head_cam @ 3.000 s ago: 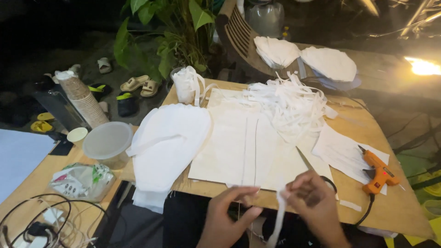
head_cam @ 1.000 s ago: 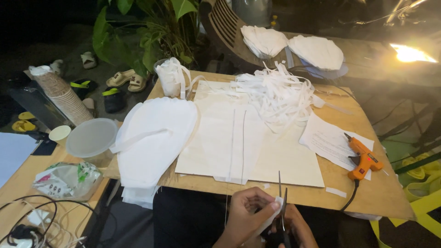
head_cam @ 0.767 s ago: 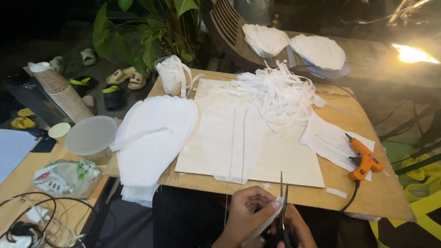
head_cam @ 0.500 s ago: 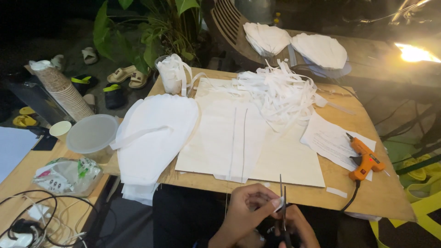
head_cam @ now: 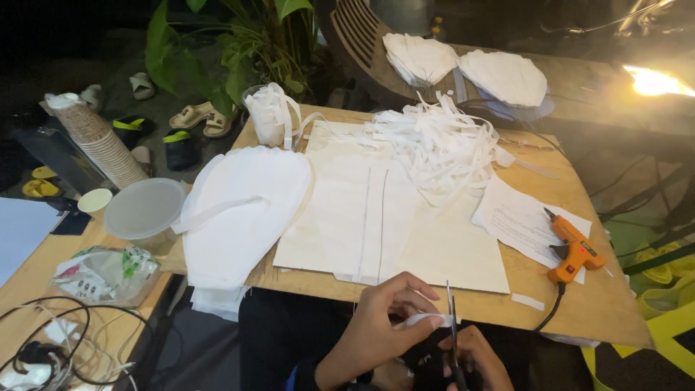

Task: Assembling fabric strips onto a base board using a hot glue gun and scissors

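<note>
Since a moment ago your hands have barely shifted below the table's near edge; your left hand (head_cam: pixel 380 326) still pinches the end of a white strip (head_cam: pixel 428 319) between thumb and fingertips, and your right hand (head_cam: pixel 474 358) stays closed around the scissors (head_cam: pixel 452 340), blades upright beside the strip; three seconds back you held a longer strip without scissors. On the wooden table (head_cam: pixel 579 304) you have one orange glue gun (head_cam: pixel 572 250), one heap of white strips (head_cam: pixel 434 145), one pile of white fabric pieces (head_cam: pixel 242 210), one clear plastic bowl (head_cam: pixel 145 210), one stack of paper cups (head_cam: pixel 101 141).
</note>
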